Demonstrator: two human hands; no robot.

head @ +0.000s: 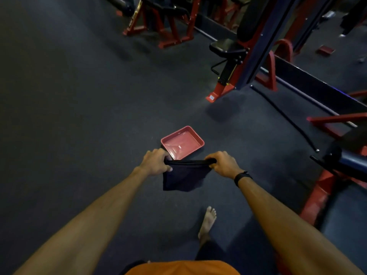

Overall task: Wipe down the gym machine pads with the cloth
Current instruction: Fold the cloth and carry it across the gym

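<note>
Here you hold the dark cloth (184, 175) in the air in front of you, above the floor (79, 116). Your left hand (155, 162) grips its upper left corner, with the fingers (158, 152) curled over the edge and the thumb pressed on the fabric. Your right hand (224, 163) grips the upper right corner in the same way, so the top edge is stretched between both hands and the rest hangs down loose. On your right wrist there is a black band (242, 177).

Just behind the cloth, a red tray (195, 135) stands on the floor; it seems to have some liquid inside, but this is not sure. Your bare foot (207, 223) is on the floor below the cloth.

Farther away, to the right, a gym machine with a red and dark blue frame (256, 62) carries a black seat pad (224, 46) and a black back pad (251, 18) above it. Another red frame (170, 28) stands at the top.
</note>
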